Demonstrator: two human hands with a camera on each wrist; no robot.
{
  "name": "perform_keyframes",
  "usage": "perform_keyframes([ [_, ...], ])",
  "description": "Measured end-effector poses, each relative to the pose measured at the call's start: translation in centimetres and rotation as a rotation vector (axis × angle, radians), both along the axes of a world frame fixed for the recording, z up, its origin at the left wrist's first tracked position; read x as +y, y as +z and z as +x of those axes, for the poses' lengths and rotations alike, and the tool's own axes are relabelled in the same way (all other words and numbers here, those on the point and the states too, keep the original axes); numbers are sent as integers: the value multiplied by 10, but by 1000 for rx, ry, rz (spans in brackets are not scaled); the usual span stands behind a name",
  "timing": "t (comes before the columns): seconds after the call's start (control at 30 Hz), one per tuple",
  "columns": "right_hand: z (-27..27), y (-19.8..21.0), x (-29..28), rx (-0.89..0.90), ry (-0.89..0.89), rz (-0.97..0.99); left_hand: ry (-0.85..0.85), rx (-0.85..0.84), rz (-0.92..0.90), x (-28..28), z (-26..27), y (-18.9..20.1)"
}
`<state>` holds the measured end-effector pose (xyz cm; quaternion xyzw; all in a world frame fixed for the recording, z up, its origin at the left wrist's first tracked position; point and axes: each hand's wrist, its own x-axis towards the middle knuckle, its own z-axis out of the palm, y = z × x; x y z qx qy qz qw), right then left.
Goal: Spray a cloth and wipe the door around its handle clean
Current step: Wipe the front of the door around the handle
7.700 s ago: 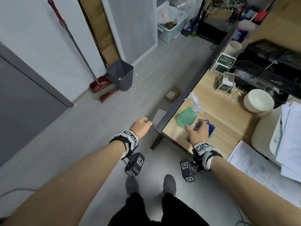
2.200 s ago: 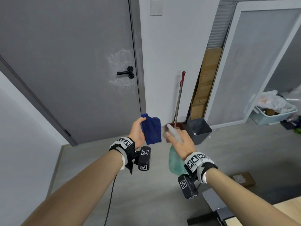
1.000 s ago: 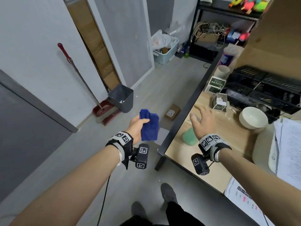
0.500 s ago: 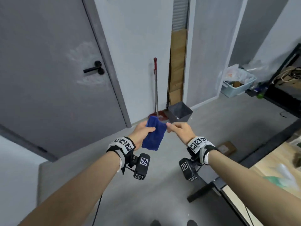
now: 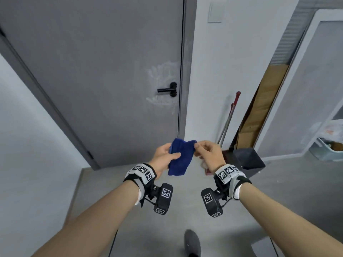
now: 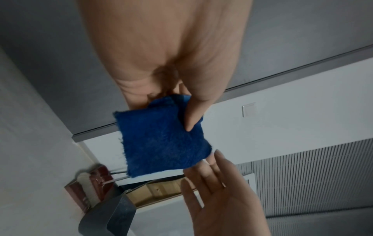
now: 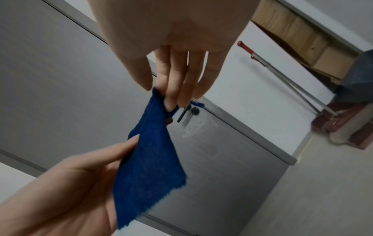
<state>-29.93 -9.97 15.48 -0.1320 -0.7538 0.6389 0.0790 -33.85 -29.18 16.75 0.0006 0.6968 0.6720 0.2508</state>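
Blue cloth hangs between our two hands at the centre of the head view, above the grey floor and well apart from the door. Our left hand holds its left side, thumb laid across the front and the other fingers curled behind it; the left wrist view shows that thumb pressing on the cloth's upper edge. Our right hand pinches the cloth's upper right corner between thumb and fingertips, the remaining fingers loosely bent, so both hands are closed on the fabric.

We see the door filling the upper left of the frame, dark grey, with a black lever handle near its right edge. Whitish smears lie on the door above and below the handle.

In the right part of the frame a red-tipped broom leans on the white wall, beside a dark dustpan standing on the floor and a slab of brown cardboard propped upright. A pale switch plate sits on the wall at the top.
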Motion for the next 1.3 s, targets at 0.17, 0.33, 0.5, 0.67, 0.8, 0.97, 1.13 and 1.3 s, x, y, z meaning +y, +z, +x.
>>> perform_keyframes([
  [0.17,-81,-23,-3,-179,113,39,39,29,-7,4,-75,2],
  [0.33,-181,-26,2,-99,182,-83,88,50,-58,16,-169,5],
  [0.5,-282,-23,15,-23,123,-212,113,12,-134,22,-263,16],
  [0.67,-362,-11,35,-30,-105,-354,194,-26,-124,17,-336,24],
  [0.8,-416,-2,55,26,-243,-324,208,-57,-157,10,-392,20],
  [0.97,-476,3,71,104,-286,-175,220,-73,-195,2,-468,-1],
  [1.13,-520,-16,76,69,-309,23,108,-98,-240,13,-532,-32],
  [1.3,-562,-52,61,-20,-228,241,7,-49,-263,30,-567,-55],
])
